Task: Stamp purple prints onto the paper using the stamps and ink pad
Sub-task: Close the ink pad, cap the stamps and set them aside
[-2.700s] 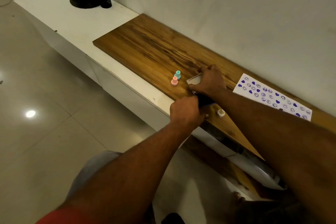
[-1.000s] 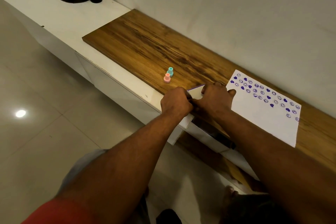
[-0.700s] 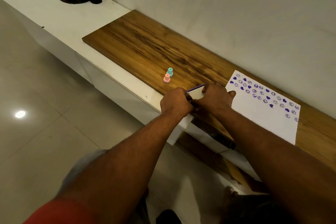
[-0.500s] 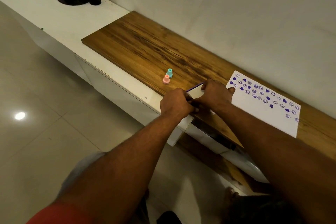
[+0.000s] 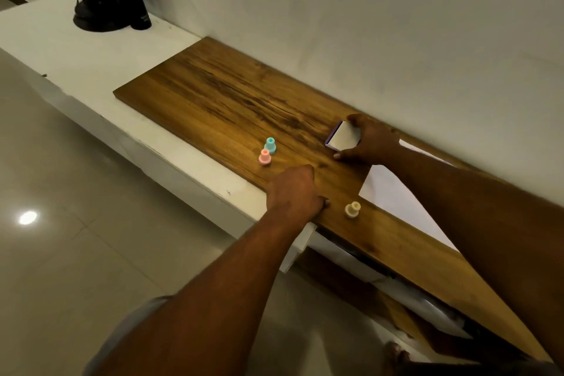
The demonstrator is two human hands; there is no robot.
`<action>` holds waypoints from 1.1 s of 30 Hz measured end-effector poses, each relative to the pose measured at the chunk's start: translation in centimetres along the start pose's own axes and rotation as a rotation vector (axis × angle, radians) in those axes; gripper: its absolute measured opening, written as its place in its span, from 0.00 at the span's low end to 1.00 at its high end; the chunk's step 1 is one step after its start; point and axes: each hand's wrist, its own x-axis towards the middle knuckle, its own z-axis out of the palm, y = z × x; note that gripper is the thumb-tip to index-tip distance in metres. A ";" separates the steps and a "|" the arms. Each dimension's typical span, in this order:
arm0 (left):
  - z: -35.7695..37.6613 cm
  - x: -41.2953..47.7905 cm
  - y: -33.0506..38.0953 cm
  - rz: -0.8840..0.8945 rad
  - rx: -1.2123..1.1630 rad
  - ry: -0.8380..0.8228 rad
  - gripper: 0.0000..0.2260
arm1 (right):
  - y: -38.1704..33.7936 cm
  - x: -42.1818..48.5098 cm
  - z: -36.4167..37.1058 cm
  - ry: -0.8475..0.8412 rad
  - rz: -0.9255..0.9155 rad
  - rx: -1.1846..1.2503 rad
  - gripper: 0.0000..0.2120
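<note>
Open wood to the left, crowded ground near our hands

The far left stretch of the tabletop (image 5: 195, 94) lies bare, so we see free passage there. A teal stamp (image 5: 270, 145) and a pink stamp (image 5: 264, 157) stand touching near the front edge, just left of our left hand (image 5: 294, 192). A cream stamp (image 5: 352, 210) stands just right of it, beside the paper (image 5: 393, 192). Our right hand (image 5: 370, 142) and forearm cross over the paper, and the wall (image 5: 396, 40) closes the back.

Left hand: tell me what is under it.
The left hand rests as a loose fist on the wooden board, beside the cream stamp. Only board shows around it; anything beneath the palm or curled fingers is covered.
</note>
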 end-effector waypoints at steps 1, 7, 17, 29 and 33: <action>0.1 0.1 -0.1 0.007 -0.004 -0.002 0.32 | 0.4 0.7 -0.1 0.008 0.008 0.034 0.55; 0.3 0.6 -0.3 0.015 0.007 -0.030 0.33 | 2.5 3.3 -0.6 0.026 0.006 0.195 0.56; 0.1 0.6 0.0 -0.010 -0.027 -0.060 0.36 | 3.2 3.3 -0.1 0.086 -0.049 0.168 0.54; 0.5 0.7 0.0 -0.014 -0.016 -0.084 0.38 | 2.9 3.3 -0.5 0.029 -0.008 0.074 0.50; 0.6 0.6 -0.1 -0.007 -0.043 -0.081 0.37 | 2.7 3.4 -1.0 -0.006 0.004 0.039 0.55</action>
